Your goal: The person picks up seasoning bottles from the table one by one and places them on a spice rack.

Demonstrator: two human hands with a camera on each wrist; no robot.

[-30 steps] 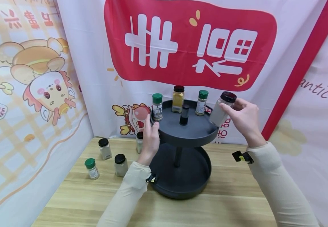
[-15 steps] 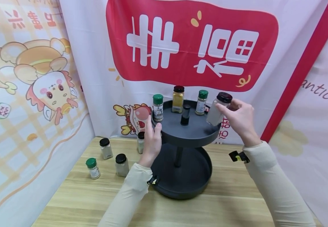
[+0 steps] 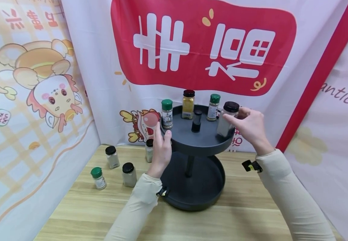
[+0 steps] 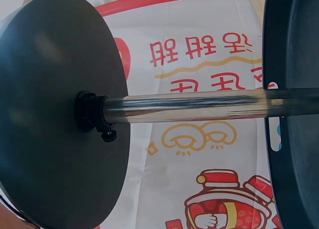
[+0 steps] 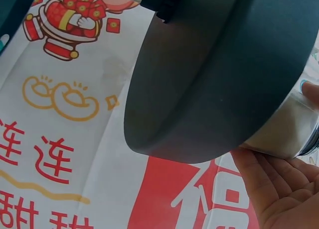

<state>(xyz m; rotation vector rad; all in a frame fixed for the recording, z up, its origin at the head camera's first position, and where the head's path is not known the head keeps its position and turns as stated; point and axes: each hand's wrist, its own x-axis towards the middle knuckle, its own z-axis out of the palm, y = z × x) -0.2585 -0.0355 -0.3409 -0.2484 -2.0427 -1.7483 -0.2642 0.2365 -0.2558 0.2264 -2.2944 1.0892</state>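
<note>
My right hand (image 3: 250, 129) grips a clear spice jar (image 3: 224, 126) with a black lid and pale contents. The jar is at the right side of the upper tray (image 3: 189, 138) of a dark two-tier rack; whether its base touches the tray I cannot tell. In the right wrist view, the fingers lie along the jar (image 5: 286, 128), partly behind the tray. My left hand (image 3: 161, 152) rests at the tray's left rim, fingers fairly straight. On that tray stand a green-lidded shaker (image 3: 167, 115), a yellow-filled jar (image 3: 188, 105) and another green-lidded shaker (image 3: 213, 108).
A short dark post (image 3: 196, 122) rises from the upper tray's middle. Below is the lower tray (image 3: 192, 197). At left on the wooden table (image 3: 80, 214) stand a green-lidded shaker (image 3: 98, 179) and black-lidded jars (image 3: 112, 157), one partly behind my left hand. Printed cloth hangs behind.
My right hand has moved left and down with the black-lidded jar, from the tray's right edge to over it, and the jar is more upright. My left hand stays at the rim.
</note>
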